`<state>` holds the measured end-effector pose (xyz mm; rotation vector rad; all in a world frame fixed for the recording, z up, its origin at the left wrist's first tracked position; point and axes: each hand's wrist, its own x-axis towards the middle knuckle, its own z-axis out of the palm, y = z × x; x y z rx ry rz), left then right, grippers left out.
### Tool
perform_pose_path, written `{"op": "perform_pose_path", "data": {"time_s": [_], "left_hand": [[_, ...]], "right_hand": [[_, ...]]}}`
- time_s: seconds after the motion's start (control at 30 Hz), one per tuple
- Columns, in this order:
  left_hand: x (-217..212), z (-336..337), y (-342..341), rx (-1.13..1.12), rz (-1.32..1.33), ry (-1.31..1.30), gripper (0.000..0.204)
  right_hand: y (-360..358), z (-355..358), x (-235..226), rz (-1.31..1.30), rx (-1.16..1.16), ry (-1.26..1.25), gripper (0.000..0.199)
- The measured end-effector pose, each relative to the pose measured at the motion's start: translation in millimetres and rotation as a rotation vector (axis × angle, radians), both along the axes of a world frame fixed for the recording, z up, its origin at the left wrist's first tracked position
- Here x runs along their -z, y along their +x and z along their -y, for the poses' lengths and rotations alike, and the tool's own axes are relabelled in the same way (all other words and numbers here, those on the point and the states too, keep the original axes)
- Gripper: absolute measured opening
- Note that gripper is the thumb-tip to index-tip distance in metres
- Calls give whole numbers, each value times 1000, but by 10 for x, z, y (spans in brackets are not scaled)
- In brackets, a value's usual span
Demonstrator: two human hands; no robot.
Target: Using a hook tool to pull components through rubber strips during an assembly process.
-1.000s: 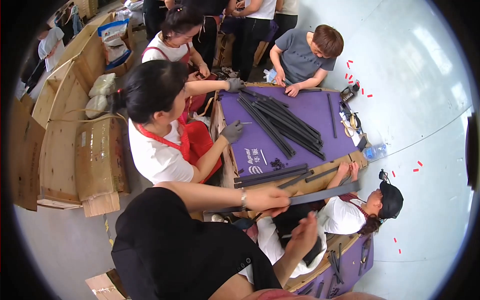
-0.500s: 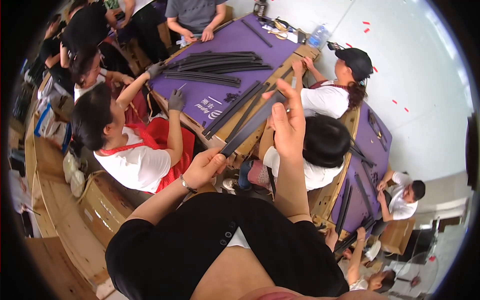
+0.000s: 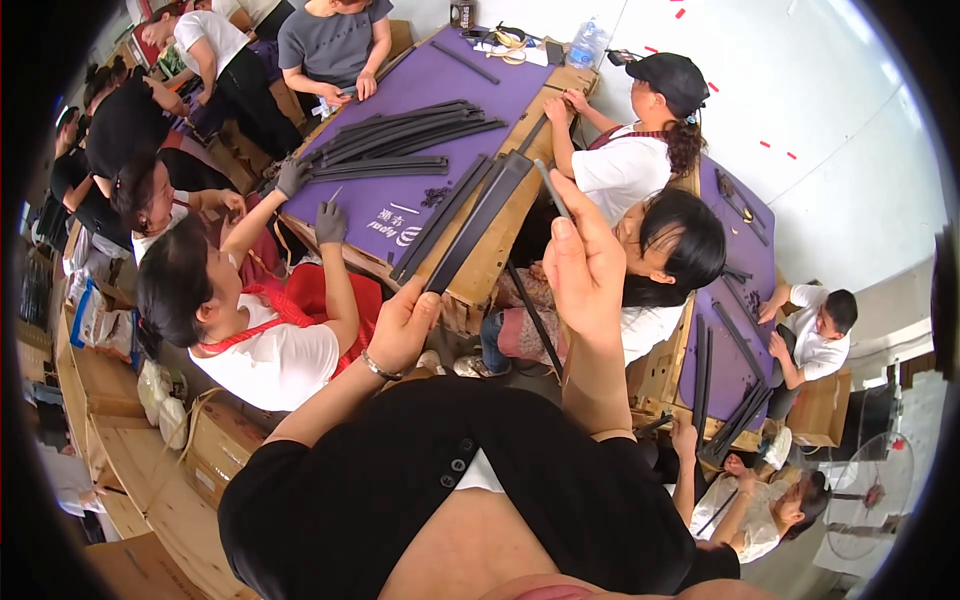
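Note:
My left hand (image 3: pixel 405 325) grips the near end of a long flat black strip (image 3: pixel 480 222), which slants up and to the right over the wooden table edge. My right hand (image 3: pixel 582 258) is raised to the right of it, fingers closed around a thin dark rod (image 3: pixel 551 188) that sticks up from the fingertips. Both arms wear black sleeves, and a bracelet sits on my left wrist. Another black strip (image 3: pixel 440 218) lies alongside the held one on the purple mat (image 3: pixel 420 85).
A pile of black strips (image 3: pixel 400 135) lies on the purple-topped table, with several seated people around it. One person in grey gloves (image 3: pixel 330 222) reaches onto the mat. A second purple table (image 3: pixel 730 300) with strips stands at right. Cardboard boxes (image 3: pixel 220 440) sit at left.
The view has swung, so the table now sits higher and more central. My left hand still holds the strip's end; my right hand has come off the strip and holds a thin rod.

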<state>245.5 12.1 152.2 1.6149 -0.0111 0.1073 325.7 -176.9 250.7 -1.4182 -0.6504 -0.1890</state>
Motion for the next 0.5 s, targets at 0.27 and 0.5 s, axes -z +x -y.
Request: {"op": "perform_pose_path", "data": {"time_s": [0.27, 0.5], "left_hand": [[107, -41, 77, -40, 27, 72, 27], [107, -47, 115, -2, 29, 67, 26]], "right_hand": [[86, -44, 49, -52, 35, -85, 31], [93, -63, 70, -71, 21, -44, 31]]}}
